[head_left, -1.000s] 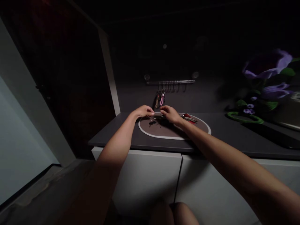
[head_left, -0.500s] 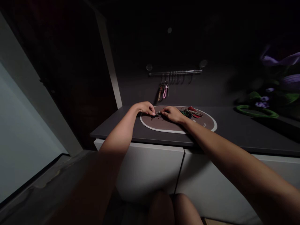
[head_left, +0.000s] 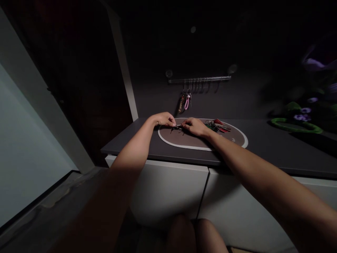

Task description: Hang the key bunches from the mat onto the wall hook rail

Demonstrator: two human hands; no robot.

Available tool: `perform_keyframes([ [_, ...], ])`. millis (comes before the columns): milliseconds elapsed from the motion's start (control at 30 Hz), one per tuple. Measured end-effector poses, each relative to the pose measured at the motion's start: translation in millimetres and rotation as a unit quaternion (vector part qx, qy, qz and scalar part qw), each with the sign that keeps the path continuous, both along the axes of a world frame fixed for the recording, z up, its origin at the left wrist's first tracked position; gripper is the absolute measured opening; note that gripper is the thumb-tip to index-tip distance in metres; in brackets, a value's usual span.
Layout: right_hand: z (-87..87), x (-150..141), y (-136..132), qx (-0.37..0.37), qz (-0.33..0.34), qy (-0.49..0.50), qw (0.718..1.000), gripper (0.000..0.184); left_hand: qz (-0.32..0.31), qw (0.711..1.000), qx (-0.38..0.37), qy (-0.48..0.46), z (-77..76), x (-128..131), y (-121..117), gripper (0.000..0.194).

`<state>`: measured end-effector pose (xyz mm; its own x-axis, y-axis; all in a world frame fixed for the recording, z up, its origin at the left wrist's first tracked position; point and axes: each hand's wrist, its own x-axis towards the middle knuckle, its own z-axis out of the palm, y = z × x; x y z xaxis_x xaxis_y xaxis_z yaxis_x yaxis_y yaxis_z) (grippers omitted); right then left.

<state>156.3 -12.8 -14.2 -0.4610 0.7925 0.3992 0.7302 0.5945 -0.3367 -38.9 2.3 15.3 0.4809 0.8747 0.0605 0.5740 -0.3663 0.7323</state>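
Basically, small metal bunch (head_left: 177, 127): dark with shiny bits, thin key-like pieces sticking out, detail too small to read. It sits between the two hands, toward the left end of the brown mat (head_left: 171, 138), nearer the bench's back edge than its front. Left hand (head_left: 166, 119): thumb and fingers pinched on its left side. Right hand (head_left: 193, 126): fingers closed on its right side, palm down.

Mat is oval, white-rimmed, on the dark grey bench (head_left: 126, 140). Mixed pile (head_left: 214, 126) of red, green and metal pieces near the mat's right end. Green ring (head_left: 295, 130) and purple flowers (head_left: 302, 116) toward the bench's right. Room dim. Clear rail (head_left: 200, 80) on the back wall, pink loop (head_left: 186, 102) and brown tag (head_left: 181, 104) hanging from its left hooks. White cabinet doors (head_left: 168, 186) below the bench's front edge, shut, contents hidden.
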Motion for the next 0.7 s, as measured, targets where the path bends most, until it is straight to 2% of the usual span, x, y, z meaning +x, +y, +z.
perform_keyframes([
  [133,2.3,0,-2,0.016,0.011,-0.019,1.0,0.023,-0.03,0.998,-0.024,-0.04,-2.0,0,3,0.015],
  [333,3.9,0,-4,0.029,0.016,0.001,0.999,0.024,-0.043,0.988,-0.063,-0.137,-2.9,3,2,0.016],
  [500,5.5,0,-8,0.02,0.011,0.053,0.998,0.023,-0.035,0.977,-0.07,-0.196,-0.6,6,-1,0.014],
  [700,4.2,0,-6,-0.003,0.024,0.166,0.986,0.025,-0.011,0.961,-0.075,-0.266,-0.4,12,-4,0.015],
])
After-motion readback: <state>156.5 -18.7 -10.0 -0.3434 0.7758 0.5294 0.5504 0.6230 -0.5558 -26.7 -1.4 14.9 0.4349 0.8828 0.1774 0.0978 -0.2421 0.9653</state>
